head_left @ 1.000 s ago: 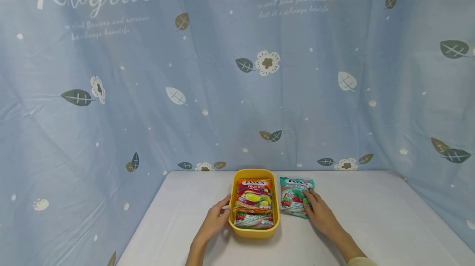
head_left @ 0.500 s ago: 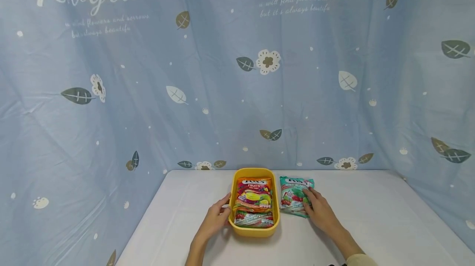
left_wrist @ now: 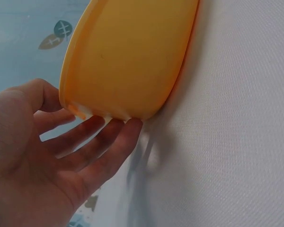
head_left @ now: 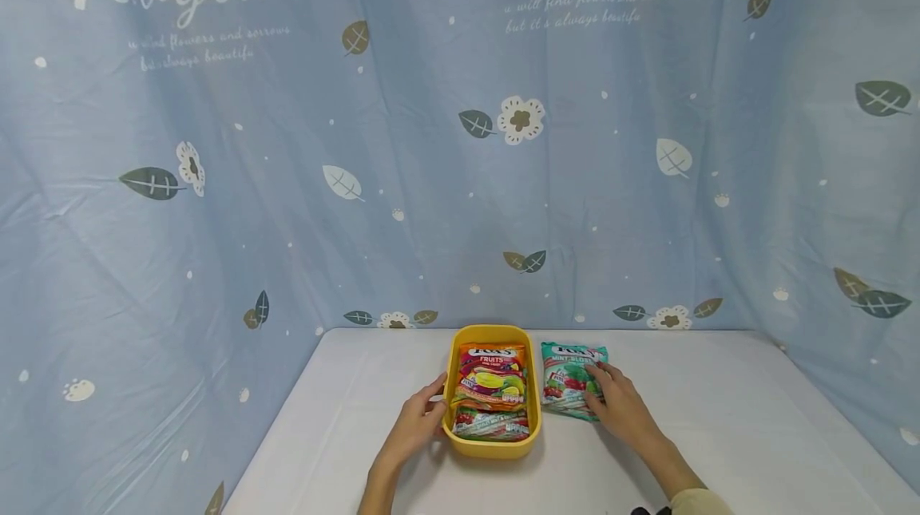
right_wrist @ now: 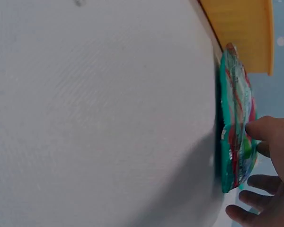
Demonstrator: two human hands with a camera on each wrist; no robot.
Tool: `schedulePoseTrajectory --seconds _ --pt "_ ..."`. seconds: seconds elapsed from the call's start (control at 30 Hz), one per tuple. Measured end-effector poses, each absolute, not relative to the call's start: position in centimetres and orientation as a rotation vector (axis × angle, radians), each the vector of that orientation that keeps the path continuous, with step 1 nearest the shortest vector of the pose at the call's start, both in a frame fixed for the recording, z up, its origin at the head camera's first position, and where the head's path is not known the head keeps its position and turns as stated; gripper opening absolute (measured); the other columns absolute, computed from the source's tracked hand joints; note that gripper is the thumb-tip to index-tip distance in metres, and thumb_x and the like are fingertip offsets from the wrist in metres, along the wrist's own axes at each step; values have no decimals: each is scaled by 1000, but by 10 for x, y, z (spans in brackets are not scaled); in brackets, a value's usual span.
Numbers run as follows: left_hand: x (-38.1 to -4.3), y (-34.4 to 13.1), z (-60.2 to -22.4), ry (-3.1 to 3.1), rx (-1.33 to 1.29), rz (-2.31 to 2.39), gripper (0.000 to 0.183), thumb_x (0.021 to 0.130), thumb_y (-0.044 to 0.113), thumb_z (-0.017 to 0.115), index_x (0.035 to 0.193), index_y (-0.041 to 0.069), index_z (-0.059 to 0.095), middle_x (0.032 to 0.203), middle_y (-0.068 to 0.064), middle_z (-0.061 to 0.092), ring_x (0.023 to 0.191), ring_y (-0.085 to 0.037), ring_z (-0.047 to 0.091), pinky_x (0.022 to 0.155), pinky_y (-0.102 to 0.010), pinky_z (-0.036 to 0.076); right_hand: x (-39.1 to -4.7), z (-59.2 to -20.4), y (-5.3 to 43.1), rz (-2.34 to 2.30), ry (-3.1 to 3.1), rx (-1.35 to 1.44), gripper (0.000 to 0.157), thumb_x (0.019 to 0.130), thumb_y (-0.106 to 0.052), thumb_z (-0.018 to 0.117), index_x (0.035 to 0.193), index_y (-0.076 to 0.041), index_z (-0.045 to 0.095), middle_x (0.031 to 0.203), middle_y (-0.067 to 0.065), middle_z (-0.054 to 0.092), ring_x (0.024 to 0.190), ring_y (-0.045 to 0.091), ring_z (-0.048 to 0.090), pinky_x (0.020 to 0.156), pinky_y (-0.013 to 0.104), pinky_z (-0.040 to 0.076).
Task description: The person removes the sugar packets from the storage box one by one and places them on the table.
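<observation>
A plump teal plastic candy bag with red fruit print (head_left: 563, 382) lies flat near the far edge of the white-covered counter (head_left: 719, 411), just right of a deep yellow rounded tray (head_left: 492, 451); whether they touch is hard to tell. It should handle as light, limp and slippery, its candies shifting, so its crimped ends or bunched sides offer the surest hold. The right hand (head_left: 624, 413) rests loose fingers over its right side, unclenched; the left hand (head_left: 417, 423) lays extended fingers against the tray's left wall. That tray, filled with an orange fruit-candy bag (head_left: 496, 354), a yellow-fruit packet (head_left: 490, 394) and a green-red packet (head_left: 491, 425), blocks sliding leftward.
</observation>
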State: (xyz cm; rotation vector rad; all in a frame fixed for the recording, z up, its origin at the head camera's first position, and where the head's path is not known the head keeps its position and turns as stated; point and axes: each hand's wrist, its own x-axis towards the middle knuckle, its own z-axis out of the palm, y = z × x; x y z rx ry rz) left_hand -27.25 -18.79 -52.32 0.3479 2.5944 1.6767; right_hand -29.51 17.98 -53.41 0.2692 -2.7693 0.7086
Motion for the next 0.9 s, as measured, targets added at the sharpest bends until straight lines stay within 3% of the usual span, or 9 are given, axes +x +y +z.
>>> schedulePoseTrajectory --seconds 0.3,0.9 --pt "-272 -189 -524 2603 346 1677 55 98 15 49 150 5 37 139 -26 52 113 -35 63 64 -21 59 -292 -509 166 639 -2886 237 46 90 -26 68 130 -4 60 136 33 50 122 55 49 92 69 47" --pt "-272 -188 -524 2610 347 1667 55 98 15 49 150 5 38 139 -26 52 112 -35 63 65 -26 61 -290 -482 145 683 -2992 235 42 88 -30 70 122 -6 66 121 21 64 109 42 61 83 61 55"
